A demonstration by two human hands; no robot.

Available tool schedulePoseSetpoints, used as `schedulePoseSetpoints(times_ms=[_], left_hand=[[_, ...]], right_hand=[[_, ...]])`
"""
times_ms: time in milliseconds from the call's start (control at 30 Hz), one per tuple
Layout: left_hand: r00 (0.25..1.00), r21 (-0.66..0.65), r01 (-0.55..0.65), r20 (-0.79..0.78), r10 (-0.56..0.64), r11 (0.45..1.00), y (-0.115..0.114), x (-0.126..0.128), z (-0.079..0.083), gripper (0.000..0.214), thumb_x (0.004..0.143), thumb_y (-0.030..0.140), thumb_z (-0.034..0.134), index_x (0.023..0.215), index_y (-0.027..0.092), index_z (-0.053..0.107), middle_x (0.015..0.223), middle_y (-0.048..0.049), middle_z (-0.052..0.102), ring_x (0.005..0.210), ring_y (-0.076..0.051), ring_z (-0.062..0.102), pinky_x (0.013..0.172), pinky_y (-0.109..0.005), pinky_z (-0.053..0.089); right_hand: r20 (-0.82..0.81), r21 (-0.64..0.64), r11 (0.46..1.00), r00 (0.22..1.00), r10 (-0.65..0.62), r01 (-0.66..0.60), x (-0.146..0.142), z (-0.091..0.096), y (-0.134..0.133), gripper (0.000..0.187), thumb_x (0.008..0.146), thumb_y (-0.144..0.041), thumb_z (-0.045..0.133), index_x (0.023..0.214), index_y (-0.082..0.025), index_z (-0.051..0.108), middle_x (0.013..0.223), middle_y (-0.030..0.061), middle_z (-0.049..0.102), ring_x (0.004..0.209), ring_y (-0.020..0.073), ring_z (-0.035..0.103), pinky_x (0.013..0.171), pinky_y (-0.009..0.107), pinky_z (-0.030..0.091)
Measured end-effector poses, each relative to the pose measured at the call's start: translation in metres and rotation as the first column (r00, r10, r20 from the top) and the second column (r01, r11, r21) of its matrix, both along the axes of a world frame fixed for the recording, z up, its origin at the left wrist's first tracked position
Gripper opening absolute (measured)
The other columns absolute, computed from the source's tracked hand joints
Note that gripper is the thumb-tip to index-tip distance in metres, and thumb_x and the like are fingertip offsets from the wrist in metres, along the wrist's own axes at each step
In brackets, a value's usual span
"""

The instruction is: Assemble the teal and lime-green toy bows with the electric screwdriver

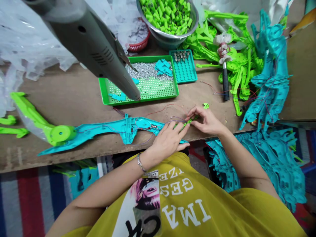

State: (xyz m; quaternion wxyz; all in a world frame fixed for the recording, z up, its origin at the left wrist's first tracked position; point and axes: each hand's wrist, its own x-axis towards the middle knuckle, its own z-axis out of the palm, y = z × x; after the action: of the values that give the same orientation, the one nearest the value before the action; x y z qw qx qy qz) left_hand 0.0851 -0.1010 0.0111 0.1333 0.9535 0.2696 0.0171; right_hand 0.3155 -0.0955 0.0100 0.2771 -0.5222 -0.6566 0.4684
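Observation:
A long blue plastic half-shell (98,130) lies along the table's front edge, with thin wires running over it and a small metal part inside. A green plastic arm with a round hub (63,134) is joined at its left end. My left hand (169,140) rests palm down over the shell's right part, fingers stretched out. Closed in a pinch, my right hand (206,120) holds a small green plastic piece (189,121) by the left fingertips. The fingers partly hide this piece and the shell's right end.
A grey electric screwdriver (98,49) hangs over a green tray (139,102) of screws. Behind are a blue tray (191,74), a metal bowl (168,41) of green pieces and a red basket (138,46). Rightward lie a black-handled hammer (225,80), green parts (240,69) and stacked blue shells (269,82).

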Motion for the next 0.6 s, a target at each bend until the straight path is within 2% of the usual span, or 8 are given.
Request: schedulePoseSetpoints(times_ms=[100,167,200,267,333,400,500,600], left_hand=[[0.997,0.087,0.014,0.078,-0.021,0.996,-0.004,-0.004,-0.005,0.079,0.092,0.059,0.067,0.152,0.011,0.047,0.143,-0.0209,0.058,0.136,-0.036,0.053,0.114,-0.048,0.042],[0.989,0.161,0.004,0.148,-0.028,0.987,-0.008,-0.007,-0.005,0.073,0.092,0.056,0.070,0.146,0.010,0.053,0.144,-0.0231,0.058,0.141,-0.037,0.051,0.114,-0.048,0.043],[0.982,0.191,-0.001,0.188,-0.035,0.982,-0.011,-0.009,-0.004,0.065,0.093,0.053,0.069,0.141,0.010,0.057,0.139,-0.0223,0.062,0.136,-0.035,0.055,0.109,-0.045,0.047],[0.957,0.251,-0.015,0.284,-0.059,0.968,-0.015,-0.014,0.000,0.042,0.099,0.043,0.065,0.128,0.012,0.063,0.116,-0.0152,0.072,0.112,-0.027,0.068,0.090,-0.038,0.054],[0.919,0.311,-0.056,0.386,-0.073,0.949,-0.016,-0.020,0.006,0.020,0.101,0.028,0.061,0.116,0.015,0.066,0.091,-0.0067,0.072,0.084,-0.020,0.068,0.072,-0.034,0.052],[0.883,0.351,-0.138,0.468,-0.045,0.926,-0.011,-0.024,0.012,0.015,0.098,0.018,0.059,0.113,0.019,0.065,0.086,-0.0040,0.071,0.077,-0.018,0.065,0.068,-0.033,0.049],[0.877,0.314,-0.225,0.478,0.051,0.922,0.006,-0.024,0.021,0.032,0.096,0.018,0.057,0.128,0.019,0.059,0.116,-0.0117,0.073,0.107,-0.025,0.067,0.091,-0.041,0.052],[0.928,0.209,-0.169,0.363,0.084,0.963,0.026,-0.017,0.027,0.055,0.095,0.022,0.054,0.148,0.015,0.046,0.152,-0.0169,0.055,0.145,-0.033,0.046,0.118,-0.052,0.037]], right_hand=[[0.089,0.103,0.994,0.995,-0.051,0.042,0.000,-0.002,-0.009,0.019,0.085,-0.020,0.067,0.103,-0.024,0.060,0.099,0.0060,0.076,0.093,0.0221,0.072,0.087,0.041,0.057],[0.158,0.191,0.980,0.984,-0.085,0.054,-0.001,-0.001,-0.012,0.017,0.085,-0.022,0.067,0.102,-0.024,0.062,0.099,0.0061,0.076,0.094,0.0236,0.071,0.089,0.043,0.055],[0.177,0.220,0.974,0.980,-0.092,0.051,-0.001,-0.001,-0.013,0.016,0.085,-0.022,0.067,0.100,-0.024,0.063,0.099,0.0063,0.075,0.094,0.0242,0.070,0.090,0.044,0.054],[0.193,0.242,0.970,0.977,-0.085,0.037,-0.003,0.001,-0.014,0.013,0.085,-0.020,0.064,0.098,-0.024,0.064,0.098,0.0065,0.076,0.095,0.0250,0.070,0.090,0.044,0.052],[0.201,0.242,0.970,0.976,-0.082,0.032,-0.005,0.002,-0.014,0.016,0.086,-0.017,0.061,0.099,-0.024,0.065,0.096,0.0057,0.077,0.095,0.0248,0.071,0.091,0.044,0.051],[0.187,0.241,0.969,0.978,-0.096,0.049,-0.007,0.001,-0.015,0.021,0.085,-0.014,0.060,0.103,-0.024,0.065,0.094,0.0045,0.077,0.092,0.0235,0.071,0.093,0.044,0.050],[0.141,0.233,0.969,0.983,-0.120,0.085,-0.009,-0.002,-0.016,0.030,0.084,-0.013,0.060,0.112,-0.023,0.062,0.093,0.0034,0.076,0.086,0.0204,0.070,0.089,0.040,0.052],[0.149,0.231,0.970,0.983,-0.109,0.073,-0.011,-0.003,-0.014,0.029,0.083,-0.015,0.061,0.110,-0.022,0.065,0.089,0.0027,0.073,0.082,0.0192,0.066,0.084,0.038,0.052]])
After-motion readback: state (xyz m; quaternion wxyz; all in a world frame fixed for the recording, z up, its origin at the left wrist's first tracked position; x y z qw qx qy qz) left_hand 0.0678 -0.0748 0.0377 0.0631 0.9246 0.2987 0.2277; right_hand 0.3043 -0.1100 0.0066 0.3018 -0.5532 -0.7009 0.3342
